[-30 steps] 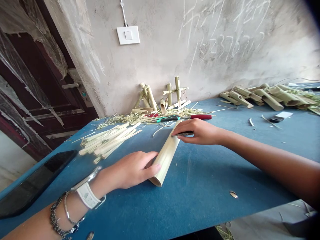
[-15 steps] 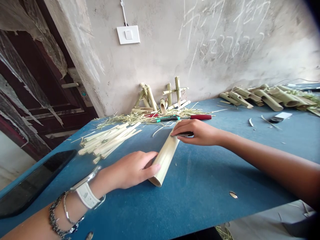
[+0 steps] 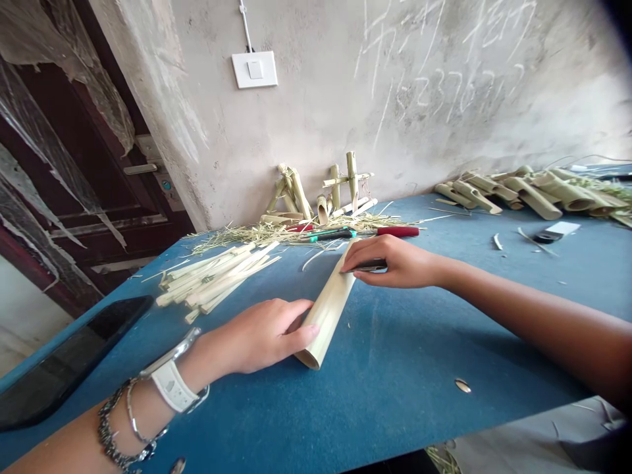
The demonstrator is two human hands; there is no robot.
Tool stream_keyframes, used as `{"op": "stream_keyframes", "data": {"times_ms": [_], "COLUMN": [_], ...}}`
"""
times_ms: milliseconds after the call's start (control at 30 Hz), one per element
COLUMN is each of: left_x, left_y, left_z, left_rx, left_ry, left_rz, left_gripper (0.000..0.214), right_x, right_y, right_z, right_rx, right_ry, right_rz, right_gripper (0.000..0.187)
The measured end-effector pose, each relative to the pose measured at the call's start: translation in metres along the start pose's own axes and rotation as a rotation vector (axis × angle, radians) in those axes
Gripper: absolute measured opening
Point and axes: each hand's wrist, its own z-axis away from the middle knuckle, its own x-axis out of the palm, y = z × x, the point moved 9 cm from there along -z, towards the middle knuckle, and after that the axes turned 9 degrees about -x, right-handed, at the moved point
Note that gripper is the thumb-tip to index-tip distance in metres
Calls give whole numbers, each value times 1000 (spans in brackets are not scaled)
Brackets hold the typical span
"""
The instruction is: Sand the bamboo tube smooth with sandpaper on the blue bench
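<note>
The dark tool (image 3: 372, 264) has shifted slightly, clasped in the right hand (image 3: 397, 260) at the far end of the bamboo tube (image 3: 332, 301), whose near end the left hand (image 3: 257, 336) grips on the blue table (image 3: 390, 401), its visible side seemingly scraped pale, the covered part unclear

The right hand (image 3: 396, 261) partly hides its dark tool (image 3: 373, 265).

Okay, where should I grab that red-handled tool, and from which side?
Probably best by the red handle, coming from the right. The tool lies crosswise just beyond the bamboo tube; its thick handle end points right, while the thin shaft leads left toward the black-and-teal tool and shavings.
</note>
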Motion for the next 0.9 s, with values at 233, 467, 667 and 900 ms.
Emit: {"op": "stream_keyframes", "data": {"times_ms": [233, 467, 667, 900], "left_x": [0, 0, 2, 1], "left_y": [0, 1, -1, 0], "left_z": [-1, 0, -2, -2], "left_rx": [8, 5, 0, 8], "left_ry": [3, -2, -17, -12], "left_rz": [-12, -11, -20, -38], "left_gripper": [50, 50, 46, 45], "right_x": [-3, 1, 0, 7], "right_y": [9, 8, 18, 33], "right_z": [2, 1, 4, 12], "right_rx": [56, 27, 67, 179], "right_ry": [15, 8, 24, 60], "right_rz": [60, -69, 76, 82], "right_gripper": [22, 21, 22, 39]}}
